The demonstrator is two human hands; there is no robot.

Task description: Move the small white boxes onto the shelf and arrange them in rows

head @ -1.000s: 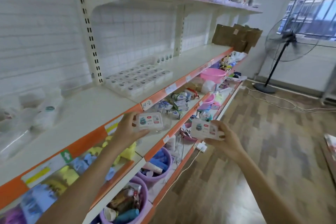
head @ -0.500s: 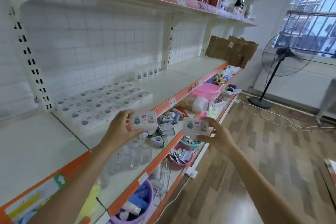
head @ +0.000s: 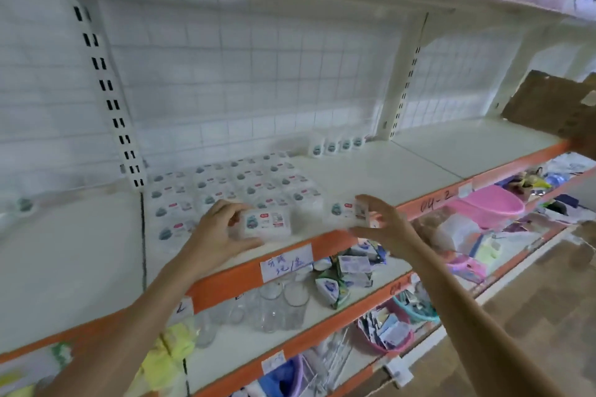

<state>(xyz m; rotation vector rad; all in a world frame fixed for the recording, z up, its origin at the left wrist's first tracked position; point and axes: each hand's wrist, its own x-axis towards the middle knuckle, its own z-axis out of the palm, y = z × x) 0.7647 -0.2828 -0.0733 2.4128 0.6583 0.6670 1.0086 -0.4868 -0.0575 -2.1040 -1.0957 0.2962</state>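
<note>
White metal shelf (head: 403, 171) carries rows of small white boxes (head: 232, 187); left hand (head: 214, 235) and right hand (head: 383, 226), fingers clamped on one box each, should set them flush at the front edge.

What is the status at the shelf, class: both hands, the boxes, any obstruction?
Left hand grips one small white box at shelf front. Right hand grips another box. Rows of boxes behind. Nothing blocking.

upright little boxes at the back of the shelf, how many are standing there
4, in a short line against the tiled back wall, right of the flat rows: first, second, third, fourth. The picture is blurry, so another could be hidden behind them.
</note>
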